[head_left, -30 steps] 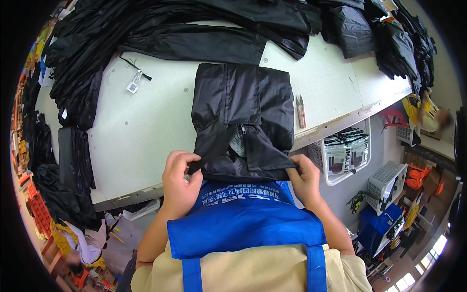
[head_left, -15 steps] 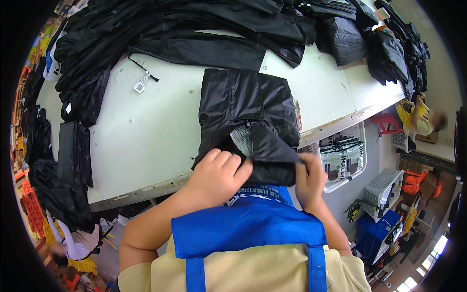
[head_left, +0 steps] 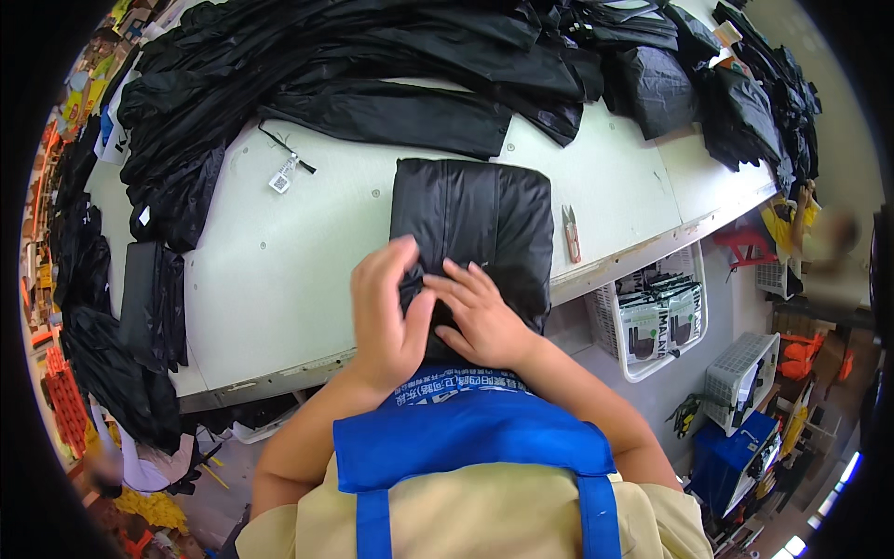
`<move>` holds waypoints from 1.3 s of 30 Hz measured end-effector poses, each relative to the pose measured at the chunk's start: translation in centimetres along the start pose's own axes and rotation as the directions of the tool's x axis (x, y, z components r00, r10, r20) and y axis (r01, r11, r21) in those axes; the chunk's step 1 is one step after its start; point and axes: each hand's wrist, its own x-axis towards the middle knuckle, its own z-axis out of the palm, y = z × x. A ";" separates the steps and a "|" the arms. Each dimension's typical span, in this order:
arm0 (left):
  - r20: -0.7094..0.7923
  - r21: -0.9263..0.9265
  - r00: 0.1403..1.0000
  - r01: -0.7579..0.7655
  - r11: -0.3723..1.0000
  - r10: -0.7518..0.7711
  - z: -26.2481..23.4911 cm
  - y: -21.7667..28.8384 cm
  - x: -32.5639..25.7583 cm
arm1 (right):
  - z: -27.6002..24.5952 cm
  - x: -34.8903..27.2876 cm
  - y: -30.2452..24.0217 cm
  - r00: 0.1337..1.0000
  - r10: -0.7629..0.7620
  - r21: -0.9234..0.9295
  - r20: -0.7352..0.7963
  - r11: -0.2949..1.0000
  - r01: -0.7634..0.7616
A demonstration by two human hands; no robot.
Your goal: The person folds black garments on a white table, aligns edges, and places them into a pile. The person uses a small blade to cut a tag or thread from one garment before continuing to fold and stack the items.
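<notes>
A shiny black garment [head_left: 473,210], folded into a compact square, lies at the table's front edge before me. My right hand [head_left: 477,315] rests on its near part with fingers spread. My left hand [head_left: 386,312] is raised at the garment's left side, its fingers stretched and the thumb apart, gripping nothing. The two hands come close together over the near half of the fold. Whether the left hand touches the cloth is hard to tell.
Thread snips [head_left: 571,235] lie right of the garment. A white tag on a black cord [head_left: 281,177] sits to the left. Black garments [head_left: 354,56] are heaped along the far side. A white basket of packaged goods [head_left: 652,317] stands below the table's right edge.
The garment's open near end, with its mesh lining showing, has been folded over into a flat square. My hands let go of its edges and moved together over it. The snips came into full view.
</notes>
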 end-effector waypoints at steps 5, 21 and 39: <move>0.359 0.160 0.920 0.107 0.981 -0.159 3.5 -3.4 -5.3 | -3.5 1.5 3.2 0.839 0.270 -0.203 -0.472 0.893 -0.402; 0.694 -0.310 0.129 0.942 -0.131 -0.709 2.2 -13.4 -2.0 | -2.9 -1.2 8.3 0.510 0.727 0.806 0.461 -0.103 -0.582; 0.725 -0.610 0.126 0.573 -0.547 -0.677 8.3 -5.2 -10.9 | -1.0 0.5 -2.9 0.934 0.269 -0.566 0.235 0.819 -0.093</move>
